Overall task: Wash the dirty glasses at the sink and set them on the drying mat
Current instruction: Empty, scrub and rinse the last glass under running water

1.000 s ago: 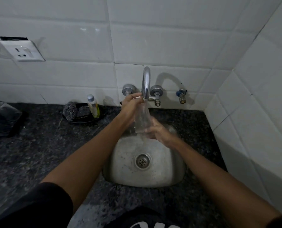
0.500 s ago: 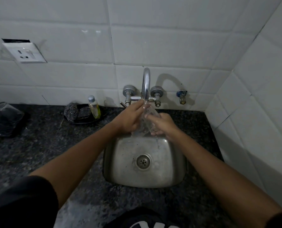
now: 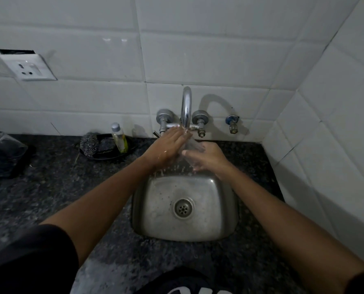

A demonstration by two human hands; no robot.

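Observation:
A clear glass (image 3: 190,147) is held between both hands under the spout of the chrome tap (image 3: 186,107), above the back edge of the steel sink (image 3: 155,209). My left hand (image 3: 166,148) lies flat against the glass's left side, fingers pointing at the spout. My right hand (image 3: 204,155) wraps the glass from the right. Water runs over the glass and drips into the basin. Most of the glass is hidden by my fingers.
A dark dish (image 3: 106,153) at the back left holds a steel scrubber (image 3: 88,144) and a small bottle of yellow liquid (image 3: 119,137). A crumpled dark bag (image 3: 2,151) lies at the far left. A tiled wall closes in on the right.
The glass went from upright under the spout to tilted between both hands. My left hand opened flat along its side, and my right hand rose from its base to wrap it.

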